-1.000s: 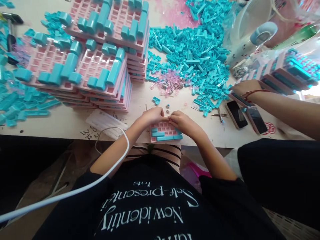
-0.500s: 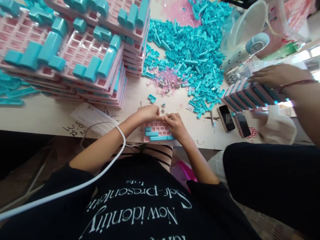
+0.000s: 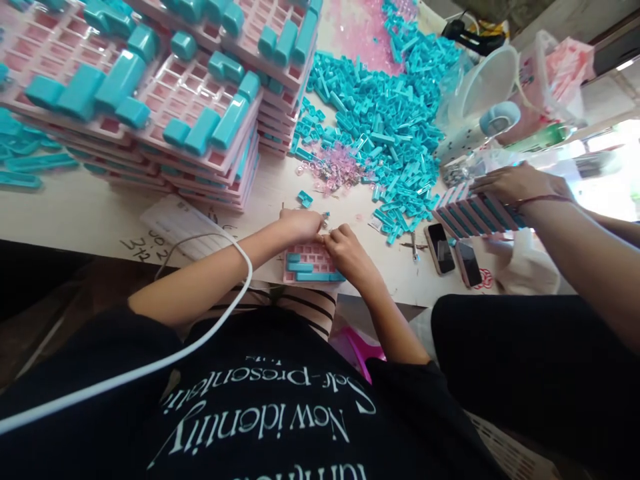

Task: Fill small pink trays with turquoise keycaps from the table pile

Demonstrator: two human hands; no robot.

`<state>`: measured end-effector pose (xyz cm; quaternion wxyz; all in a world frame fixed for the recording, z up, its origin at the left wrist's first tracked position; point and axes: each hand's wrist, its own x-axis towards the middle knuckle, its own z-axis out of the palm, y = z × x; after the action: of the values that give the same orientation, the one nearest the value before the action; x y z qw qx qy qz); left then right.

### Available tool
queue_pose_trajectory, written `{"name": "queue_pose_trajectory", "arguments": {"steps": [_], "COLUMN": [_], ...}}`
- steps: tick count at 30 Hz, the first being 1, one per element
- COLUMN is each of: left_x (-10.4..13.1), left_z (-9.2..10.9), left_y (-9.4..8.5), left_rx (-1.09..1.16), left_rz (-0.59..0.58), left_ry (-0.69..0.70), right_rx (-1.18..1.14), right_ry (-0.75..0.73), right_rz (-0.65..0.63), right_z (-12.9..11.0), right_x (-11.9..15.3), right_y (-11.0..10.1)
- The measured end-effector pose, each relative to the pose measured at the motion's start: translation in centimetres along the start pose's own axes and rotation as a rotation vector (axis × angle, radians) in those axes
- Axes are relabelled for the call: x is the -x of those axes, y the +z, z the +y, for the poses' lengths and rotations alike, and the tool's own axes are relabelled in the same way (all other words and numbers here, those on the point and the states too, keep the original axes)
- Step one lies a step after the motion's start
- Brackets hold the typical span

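At the table's near edge lies a small pink keyboard-like frame with rows of square openings and several long turquoise keycap pieces along its near side. My left hand is closed with its fingertips pinched over the frame's far edge. Beside it, my right hand has its fingers curled at the frame's far right part. The fingertips of both hands almost meet, and whatever is between them is too small to make out. A loose turquoise piece lies just beyond my left hand.
Tall stacks of pink frames stand at left. A heap of turquoise pieces and small clear pink parts lie beyond. At right are two phones and another person's hand on a row of frames. A white cable crosses my left arm.
The view has shifted a little. My hands stay together at the frame's far edge, with the left fingers slightly re-set. The other person's hand and a second arm appear differently placed at right.
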<state>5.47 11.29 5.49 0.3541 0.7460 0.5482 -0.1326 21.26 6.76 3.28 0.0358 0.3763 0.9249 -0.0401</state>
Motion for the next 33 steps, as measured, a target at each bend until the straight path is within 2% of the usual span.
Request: {"name": "queue_pose_trajectory", "arguments": {"steps": [3, 7, 11, 14, 17, 20, 23, 25, 28, 33], "left_x": [-0.1, -0.5, 0.8, 2.5, 4.0, 5.2, 6.3, 7.1, 7.8, 7.7], "left_z": [0.0, -1.1, -2.2, -2.9, -3.4, -3.5, -3.3, -3.1, -2.5, -1.7], "left_y": [-0.1, 0.2, 0.8, 1.7, 2.7, 3.4, 3.8, 3.9, 3.7, 3.0], "left_rx": [-0.007, 0.025, -0.008, -0.127, -0.249, -0.312, -0.308, -0.289, -0.261, -0.247], "left_rz": [0.009, 0.029, 0.173, 0.286, 0.426, 0.568, 0.687, 0.718, 0.704, 0.708], "left_ry": [0.018, 0.088, 0.171, 0.21, 0.344, 0.463, 0.489, 0.488, 0.484, 0.458], "right_rx": [-0.097, -0.317, -0.448, -0.488, -0.475, -0.542, -0.62, -0.646, -0.644, -0.644], "right_ry": [0.009, 0.068, 0.119, 0.184, 0.246, 0.175, 0.117, 0.132, 0.175, 0.206], "right_rz": [0.039, 0.142, 0.206, 0.226, 0.188, 0.074, 0.042, 0.071, 0.151, 0.269], "right_z": [0.6, 1.7, 2.4, 2.7, 2.8, 2.7, 2.3, 1.8, 0.8, -1.2], "right_x": [0.1, 0.5, 1.0, 1.4, 1.6, 1.7, 1.9, 2.2, 2.8, 3.7], "right_y": [0.5, 1.7, 2.1, 1.7, 0.8, -0.4, -1.6, -2.2, -2.8, -3.2]}}
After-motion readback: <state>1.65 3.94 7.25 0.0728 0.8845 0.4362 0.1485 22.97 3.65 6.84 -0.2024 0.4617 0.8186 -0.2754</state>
